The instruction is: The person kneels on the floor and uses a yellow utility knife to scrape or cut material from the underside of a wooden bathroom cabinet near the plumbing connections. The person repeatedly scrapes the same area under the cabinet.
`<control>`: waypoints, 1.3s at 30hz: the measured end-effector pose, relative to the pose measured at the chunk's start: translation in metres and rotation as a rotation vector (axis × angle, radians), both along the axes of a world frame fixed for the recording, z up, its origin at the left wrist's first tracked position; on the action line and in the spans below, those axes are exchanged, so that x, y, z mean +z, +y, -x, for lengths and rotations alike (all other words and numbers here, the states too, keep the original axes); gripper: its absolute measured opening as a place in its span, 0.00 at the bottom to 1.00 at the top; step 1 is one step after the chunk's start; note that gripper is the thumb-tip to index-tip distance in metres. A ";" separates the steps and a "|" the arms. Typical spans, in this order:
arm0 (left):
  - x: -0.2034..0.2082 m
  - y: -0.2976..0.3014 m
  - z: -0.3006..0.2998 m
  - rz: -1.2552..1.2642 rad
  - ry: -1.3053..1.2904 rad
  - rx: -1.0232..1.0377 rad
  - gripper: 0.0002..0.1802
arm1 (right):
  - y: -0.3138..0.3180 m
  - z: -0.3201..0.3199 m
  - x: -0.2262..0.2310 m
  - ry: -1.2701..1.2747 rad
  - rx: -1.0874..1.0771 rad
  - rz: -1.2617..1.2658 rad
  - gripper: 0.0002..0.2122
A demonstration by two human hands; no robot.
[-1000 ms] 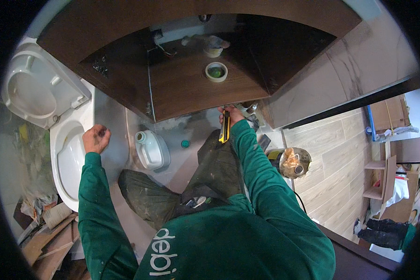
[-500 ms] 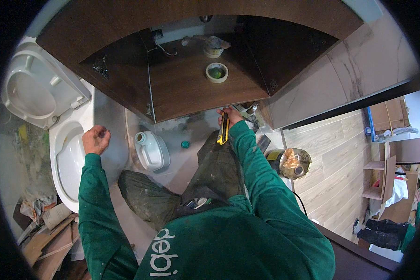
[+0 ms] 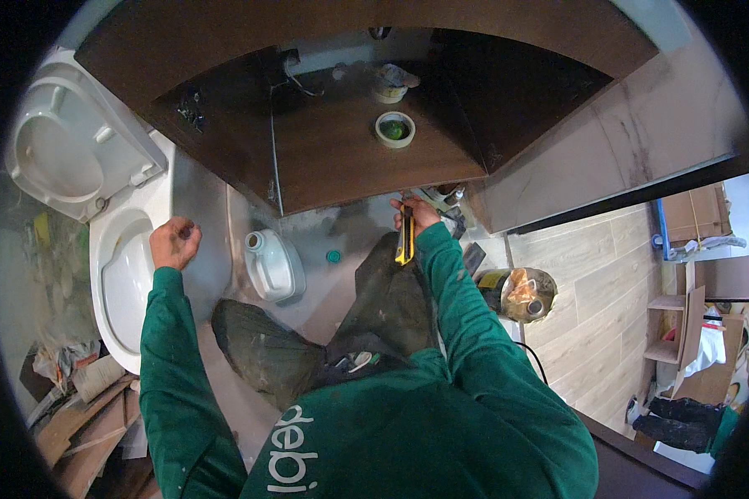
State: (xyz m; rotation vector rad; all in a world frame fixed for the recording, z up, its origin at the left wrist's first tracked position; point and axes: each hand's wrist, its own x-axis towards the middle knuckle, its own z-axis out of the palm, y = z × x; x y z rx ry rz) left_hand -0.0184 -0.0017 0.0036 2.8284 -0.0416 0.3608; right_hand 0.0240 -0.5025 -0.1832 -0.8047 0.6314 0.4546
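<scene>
Here, the right hand [image 3: 419,214] closes in a narrow grip around a yellow-and-black knife [image 3: 405,236], whose length runs from the fingers back toward the wearer, seen against the dark trousers [image 3: 383,303]. Whether a blade is out cannot be told. The left hand [image 3: 176,243], well to the left of this grip, has its fingers curled inward beside the white toilet [image 3: 108,291]; whether they close on anything cannot be told.

Just ahead of the grip is the front edge of a brown cabinet [image 3: 333,170]. Farther ahead, inside it, lie a pale ring [image 3: 380,133] with green within and, behind that, a small tub [image 3: 389,96]. Left of the grip, between the two hands, stand a white jug [image 3: 276,270] and, nearer the knife, a small green cap [image 3: 333,256] on the floor. To the right of the grip and closer to the body is a stained can [image 3: 493,289].
</scene>
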 end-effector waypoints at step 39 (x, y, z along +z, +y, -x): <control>-0.008 0.013 0.002 -0.055 -0.036 -0.063 0.11 | 0.063 0.095 0.140 -0.480 0.856 0.170 0.23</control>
